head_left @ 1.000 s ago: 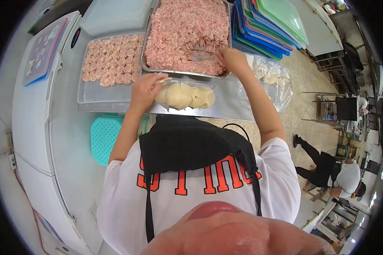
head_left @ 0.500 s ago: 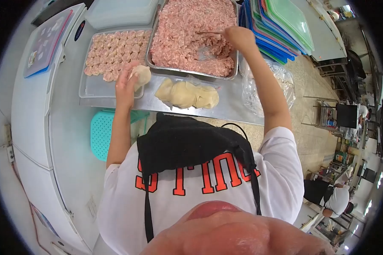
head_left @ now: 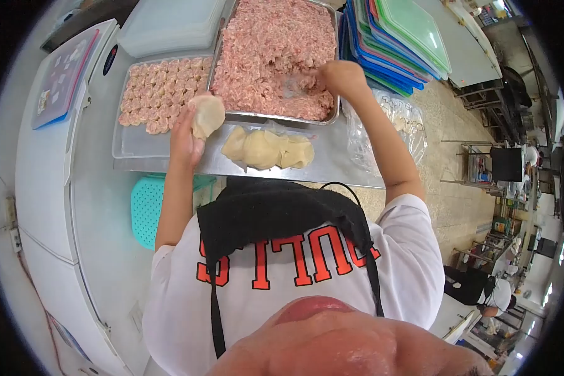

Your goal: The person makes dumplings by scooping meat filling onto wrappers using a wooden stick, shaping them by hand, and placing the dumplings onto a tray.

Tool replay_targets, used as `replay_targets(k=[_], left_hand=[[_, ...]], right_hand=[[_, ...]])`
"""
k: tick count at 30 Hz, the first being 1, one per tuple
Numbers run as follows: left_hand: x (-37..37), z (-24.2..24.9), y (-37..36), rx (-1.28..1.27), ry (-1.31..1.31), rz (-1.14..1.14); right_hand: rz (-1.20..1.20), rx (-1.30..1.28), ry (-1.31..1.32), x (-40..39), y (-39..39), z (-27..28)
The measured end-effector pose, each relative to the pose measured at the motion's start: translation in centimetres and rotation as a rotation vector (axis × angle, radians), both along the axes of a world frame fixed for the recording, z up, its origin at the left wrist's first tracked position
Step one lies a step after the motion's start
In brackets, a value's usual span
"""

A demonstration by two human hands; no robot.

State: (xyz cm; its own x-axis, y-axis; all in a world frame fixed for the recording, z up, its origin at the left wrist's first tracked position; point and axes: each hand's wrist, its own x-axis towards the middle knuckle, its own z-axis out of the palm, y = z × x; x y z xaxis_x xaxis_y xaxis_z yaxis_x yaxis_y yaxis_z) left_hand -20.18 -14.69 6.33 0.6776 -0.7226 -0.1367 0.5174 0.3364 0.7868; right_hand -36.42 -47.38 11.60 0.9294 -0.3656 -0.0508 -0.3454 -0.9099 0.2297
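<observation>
My left hand (head_left: 185,139) holds a round pale dough wrapper (head_left: 208,116) beside the big tray. Over the right part of the metal tray of minced meat (head_left: 257,50) is my right hand (head_left: 343,79), its fingers closed; a thin tool was visible in it earlier, but now it is smeared and hard to make out. A hollow in the meat shows the tray bottom just left of that hand. Left of the tray, a clear plastic tray (head_left: 126,143) bears rows of small filled dumplings (head_left: 160,91). Loose overlapping wrappers (head_left: 269,149) lie on the metal table in front.
Stacked coloured lids (head_left: 398,41) stand right of the meat tray, with clear plastic wrap (head_left: 388,128) below them. Translucent containers (head_left: 169,28) sit at the upper left. A turquoise basket (head_left: 146,210) is under the table edge. Another person (head_left: 498,294) is far right.
My right hand has moved down and slightly left over the meat. The wrapper in my left hand now faces the camera more and sits nearer the tray corner. The whole view has shifted slightly.
</observation>
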Motion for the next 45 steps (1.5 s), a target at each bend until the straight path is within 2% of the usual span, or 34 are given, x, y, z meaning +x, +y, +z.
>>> replay_targets(k=[1, 3, 5, 8, 10, 11, 13, 14, 15, 16, 17, 18, 19, 20, 22, 23, 25, 26, 28, 31, 33, 34, 36, 40, 43, 45], left_hand=[[-0.1, 0.1, -0.1, -0.049, 0.101, 0.024], [-0.3, 0.0, -0.6, -0.059, 0.079, 0.02], [-0.4, -0.3, -0.8, -0.066, 0.058, 0.009], [-0.8, -0.7, -1.2, -0.006, 0.079, -0.011], [-1.3, -0.1, -1.3, 0.537, -1.181, -0.095], [-1.2, 0.2, -1.5, 0.537, -1.181, -0.091], [-1.1, 1.1, -1.7, 0.491, -1.701, -0.042], [-1.4, 2.0, -1.4, 0.496, -1.698, -0.041], [-1.9, 3.9, -1.1, 0.44, -1.33, -0.23], [-2.2, 5.0, -0.9, 0.374, -0.956, -0.396], [-1.8, 4.4, -1.0, 0.374, -0.959, -0.398], [-1.1, 3.1, -1.0, 0.395, -0.81, -0.426], [-0.8, 2.1, -1.3, 0.414, -0.661, -0.452], [-0.7, 1.3, -1.6, 0.413, -0.662, -0.452], [-0.6, 0.1, -2.1, 0.576, -0.859, -0.291], [-0.8, -0.6, -2.3, 0.577, -0.856, -0.287], [-1.7, -1.9, -2.7, 0.322, -0.127, -0.079], [-2.0, -2.4, -2.9, 0.322, -0.128, -0.079], [-2.8, -2.8, -3.3, 0.067, 0.158, 0.004], [-3.3, -3.3, -4.4, 0.028, 0.254, 0.068], [-3.6, -3.0, -4.9, 0.016, 0.286, 0.095], [-3.7, -2.8, -5.1, 0.004, 0.317, 0.124], [-3.7, -2.8, -5.4, -0.033, 0.284, 0.129], [-3.4, -2.7, -5.9, -0.07, 0.273, 0.191], [-3.5, -1.4, -7.3, -0.008, 0.394, 0.171], [-3.6, -0.7, -8.8, -0.07, 0.442, 0.126]], right_hand=[[0.004, 0.002, 0.001, 0.5, -0.7, -0.5], [-0.026, -0.008, 0.017, 1.0, -1.5, -2.8], [-0.018, 0.048, -0.077, 1.0, -0.2, -5.2], [-0.032, 0.166, -0.052, -1.2, 2.7, -5.4], [-0.014, 0.245, 0.013, -2.4, 3.9, -5.6], [-0.01, 0.243, 0.012, -2.8, 3.5, -5.0], [-0.01, 0.177, 0.002, -3.4, 2.3, -1.5], [-0.041, 0.14, -0.016, -3.4, 1.9, -0.5], [-0.041, 0.144, -0.016, -3.1, 1.2, -1.4], [0.006, 0.13, -0.151, -2.6, 0.5, -2.5], [0.054, 0.114, -0.286, -2.5, -0.3, -3.5], [0.014, 0.081, -0.18, -1.9, 1.0, -3.3], [0.012, 0.079, -0.179, -1.4, 1.9, -4.6], [-0.032, 0.094, -0.213, -1.1, 2.7, -6.8], [-0.064, 0.104, -0.246, -0.4, 4.0, -7.7], [-0.051, 0.175, -0.301, -0.6, 5.0, -7.5], [-0.044, 0.253, -0.352, -1.3, 6.2, -7.5], [-0.021, 0.271, -0.326, -1.6, 6.2, -7.5], [0.005, 0.282, -0.298, -2.2, 6.6, -7.0], [-0.014, 0.408, -0.389, -3.2, 6.9, -6.8], [-0.063, 0.656, -0.381, -3.6, 6.2, -7.0], [-0.063, 0.655, -0.381, -3.7, 5.5, -6.8], [-0.08, 0.868, -0.309, -4.0, 4.3, -6.1], [-0.148, 0.78, -0.267, -4.4, 3.9, -3.9], [-0.241, 0.91, -0.274, -4.4, 4.4, -3.2], [-0.253, 1.021, -0.477, -4.3, 4.6, -4.0]])
